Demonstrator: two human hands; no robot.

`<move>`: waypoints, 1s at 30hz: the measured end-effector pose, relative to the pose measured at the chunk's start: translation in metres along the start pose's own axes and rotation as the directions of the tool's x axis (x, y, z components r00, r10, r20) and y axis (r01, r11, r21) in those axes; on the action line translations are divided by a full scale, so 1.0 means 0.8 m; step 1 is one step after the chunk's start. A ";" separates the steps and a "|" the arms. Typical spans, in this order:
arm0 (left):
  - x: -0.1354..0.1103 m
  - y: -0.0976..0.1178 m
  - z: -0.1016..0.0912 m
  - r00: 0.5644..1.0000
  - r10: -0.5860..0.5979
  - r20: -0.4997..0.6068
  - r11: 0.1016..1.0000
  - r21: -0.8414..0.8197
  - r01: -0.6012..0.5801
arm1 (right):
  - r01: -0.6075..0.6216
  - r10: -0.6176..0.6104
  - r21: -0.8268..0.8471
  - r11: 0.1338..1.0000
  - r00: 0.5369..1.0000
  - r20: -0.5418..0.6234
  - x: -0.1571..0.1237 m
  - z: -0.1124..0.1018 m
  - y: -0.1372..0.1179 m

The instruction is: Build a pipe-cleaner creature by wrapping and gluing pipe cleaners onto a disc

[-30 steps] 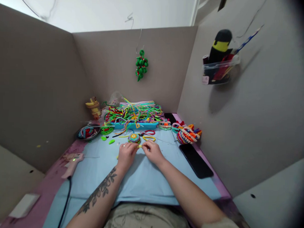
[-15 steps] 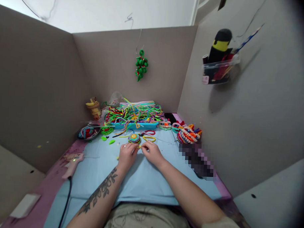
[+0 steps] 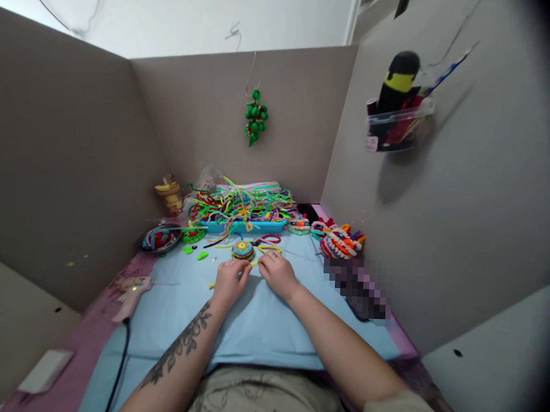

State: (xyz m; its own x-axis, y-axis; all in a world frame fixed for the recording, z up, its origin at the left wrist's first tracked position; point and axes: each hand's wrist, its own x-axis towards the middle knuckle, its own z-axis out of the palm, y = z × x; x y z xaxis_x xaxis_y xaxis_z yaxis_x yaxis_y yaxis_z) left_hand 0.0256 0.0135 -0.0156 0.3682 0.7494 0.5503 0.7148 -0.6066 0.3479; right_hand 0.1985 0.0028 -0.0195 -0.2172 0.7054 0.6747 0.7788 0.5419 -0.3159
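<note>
My left hand [image 3: 228, 281] and my right hand [image 3: 277, 272] meet over the light blue cloth [image 3: 253, 325], fingers pinched together on a short yellow-green pipe cleaner piece [image 3: 254, 263] between them. Just beyond the fingertips lies a round coiled disc [image 3: 242, 249] of several colours. A yellow pipe cleaner loop [image 3: 270, 249] lies to its right. Small green bits [image 3: 201, 256] rest on the cloth to the left.
A blue tray [image 3: 242, 227] heaped with coloured pipe cleaners stands at the back. Finished coiled pieces [image 3: 339, 243] sit at the right, a dark bowl [image 3: 159, 238] and a glue gun [image 3: 130, 297] at the left. Grey partition walls enclose the desk; a green ornament [image 3: 256, 118] hangs behind.
Both hands have shifted slightly forward toward the coiled disc, still pinching the yellow-green piece. Nothing else moved.
</note>
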 end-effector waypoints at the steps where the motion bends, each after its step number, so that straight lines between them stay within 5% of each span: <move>1: 0.000 -0.001 0.002 1.000 -0.002 0.006 1.000 -0.013 0.002 | 0.001 -0.001 0.003 1.000 1.000 0.004 0.000 0.000 -0.001; 6: -0.002 -0.011 0.010 1.000 -0.018 -0.025 0.998 -0.059 0.016 | -0.102 0.109 0.224 0.969 0.994 -0.018 -0.001 0.002 -0.005; 10: -0.002 -0.014 0.015 0.999 -0.012 -0.041 0.999 -0.053 0.010 | -0.270 0.262 0.481 0.834 0.961 0.086 0.000 0.009 -0.004; 15: -0.003 -0.017 0.013 0.996 -0.037 -0.085 0.997 -0.077 0.030 | -0.386 0.420 0.575 0.722 0.904 0.080 0.002 0.013 0.007; 22: -0.004 -0.013 0.009 0.998 0.035 -0.048 0.998 -0.047 -0.037 | -0.419 0.334 0.706 0.571 0.904 0.267 0.003 0.012 -0.001; 27: -0.001 -0.014 0.009 0.999 0.005 0.037 0.999 -0.038 -0.004 | -0.385 0.371 0.606 0.696 0.916 0.156 0.005 0.008 0.004; 30: 0.000 -0.014 0.011 0.995 0.017 0.095 0.997 -0.071 -0.010 | -0.272 0.253 0.519 0.810 0.961 0.108 0.003 0.007 0.005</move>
State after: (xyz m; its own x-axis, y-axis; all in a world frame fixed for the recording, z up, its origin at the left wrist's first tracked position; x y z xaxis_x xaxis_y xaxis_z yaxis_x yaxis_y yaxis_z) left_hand 0.0226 0.0227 -0.0266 0.4347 0.7609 0.4817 0.6673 -0.6313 0.3952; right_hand 0.1977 0.0094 -0.0232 -0.0750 0.8648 0.4965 0.3845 0.4845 -0.7858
